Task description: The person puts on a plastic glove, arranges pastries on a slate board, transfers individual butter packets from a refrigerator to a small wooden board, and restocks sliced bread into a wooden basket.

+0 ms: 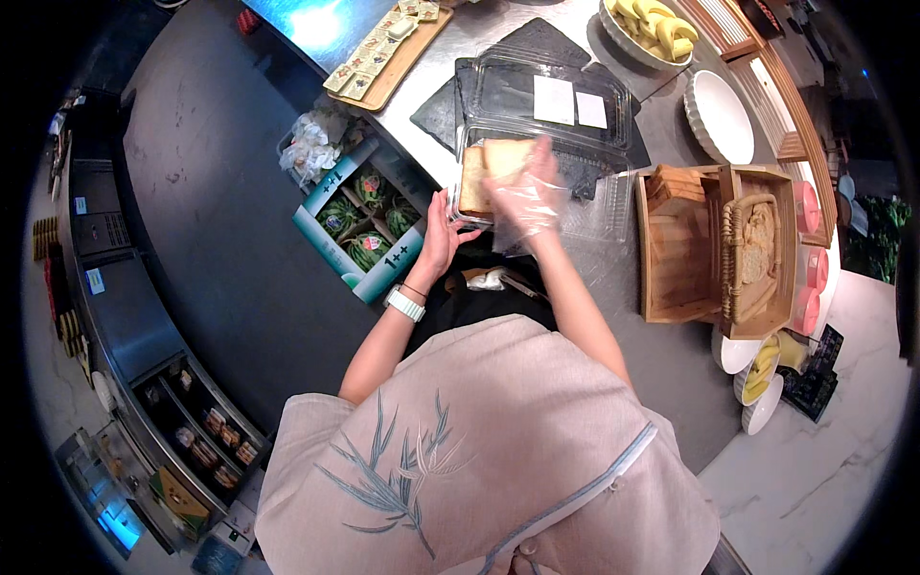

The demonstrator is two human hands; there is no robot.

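A clear plastic clamshell box [458, 208] lies before me at the counter's edge, with pale slices of bread [474, 180] inside. My left hand [440, 233] steadies its near left corner, fingers along the side and thumb at the front. Over the bread is my right hand [530, 190], in a thin clear plastic glove and blurred by motion. Its fingers are at the upper slice [507, 157]; whether they grip it is unclear. The hinged lid [496, 86] is folded back on dark slate boards [433, 118] and bears two white labels.
A wooden bread box [679, 277] with a wicker basket [729, 266] stands at right. White bowls [719, 118], one with bananas [658, 29], line the back. A wooden tray [388, 65] holds small packets. Left of the counter, low down, sits a carton [392, 259] of watermelons.
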